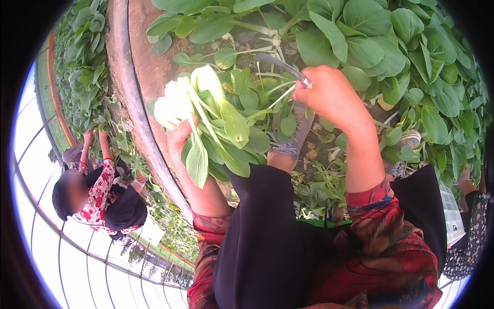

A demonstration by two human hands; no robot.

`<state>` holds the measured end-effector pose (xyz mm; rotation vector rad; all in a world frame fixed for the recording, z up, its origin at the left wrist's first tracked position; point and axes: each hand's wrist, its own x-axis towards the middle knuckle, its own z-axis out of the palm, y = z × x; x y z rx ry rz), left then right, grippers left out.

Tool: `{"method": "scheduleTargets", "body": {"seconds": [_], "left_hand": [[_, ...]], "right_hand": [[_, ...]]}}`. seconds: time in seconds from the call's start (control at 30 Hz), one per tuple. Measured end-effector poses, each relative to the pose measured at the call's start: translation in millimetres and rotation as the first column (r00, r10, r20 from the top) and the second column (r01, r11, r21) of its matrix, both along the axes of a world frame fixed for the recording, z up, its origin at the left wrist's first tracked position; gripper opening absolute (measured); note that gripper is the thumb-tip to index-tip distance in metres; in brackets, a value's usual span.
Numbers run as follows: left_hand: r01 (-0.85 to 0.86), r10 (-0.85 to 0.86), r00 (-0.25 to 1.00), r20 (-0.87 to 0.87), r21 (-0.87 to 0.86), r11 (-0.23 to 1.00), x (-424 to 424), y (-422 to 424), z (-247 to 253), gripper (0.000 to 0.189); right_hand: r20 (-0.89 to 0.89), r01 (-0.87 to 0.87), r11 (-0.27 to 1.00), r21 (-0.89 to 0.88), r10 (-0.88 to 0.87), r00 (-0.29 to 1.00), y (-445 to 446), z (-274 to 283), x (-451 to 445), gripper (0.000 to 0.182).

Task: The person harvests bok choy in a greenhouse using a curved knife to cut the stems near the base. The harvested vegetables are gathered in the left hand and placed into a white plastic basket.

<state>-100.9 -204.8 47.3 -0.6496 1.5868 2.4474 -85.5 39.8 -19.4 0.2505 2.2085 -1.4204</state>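
My left hand (180,136) is closed around several heads of bok choy (210,87), their pale stem bases pointing up and their green leaves hanging over my wrist. My right hand (328,94) grips a small curved knife (283,65), probably a sickle; the fist hides its handle. The blade points up and left, above the soil and apart from the held heads. Thin leaf stalks (281,96) run from the bunch towards my right fingers; whether those fingers pinch them cannot be told.
Standing bok choy (370,34) fills the bed ahead and to the right. A long pipe or hose (133,89) crosses the soil at left. Cut leaves (320,181) lie around my shoe (297,129). Another person (96,193) works at left; a plastic crate (451,216) stands at right beside someone's leg.
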Motion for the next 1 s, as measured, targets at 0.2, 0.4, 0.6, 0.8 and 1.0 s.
{"method": "scheduleTargets", "body": {"seconds": [0.2,0.4,0.6,0.8,1.0], "left_hand": [[0.204,-0.148,0.962,-0.232,0.240,0.949,5,-79,1,0.079],[0.530,-0.495,0.847,-0.194,0.239,0.813,-3,-90,0,0.084],[0.133,-0.135,0.976,0.170,0.019,0.991,3,-35,9,0.075],[0.492,-0.308,0.846,0.436,-0.414,0.766,0,-80,-25,0.084],[0.594,-0.367,0.804,0.468,-0.588,0.550,21,-67,-26,0.058]], "right_hand": [[0.122,0.018,0.997,0.081,-0.028,0.992,12,21,4,0.027],[-0.172,0.111,0.944,-0.312,-0.171,0.970,-58,36,-14,0.038],[-0.081,-0.240,0.971,-0.016,0.238,0.968,-116,-51,-29,0.050],[0.041,0.084,0.965,-0.250,-0.076,0.996,-72,-84,7,0.043],[-0.053,0.063,0.957,-0.284,-0.082,0.995,-71,-30,3,0.034]]}}
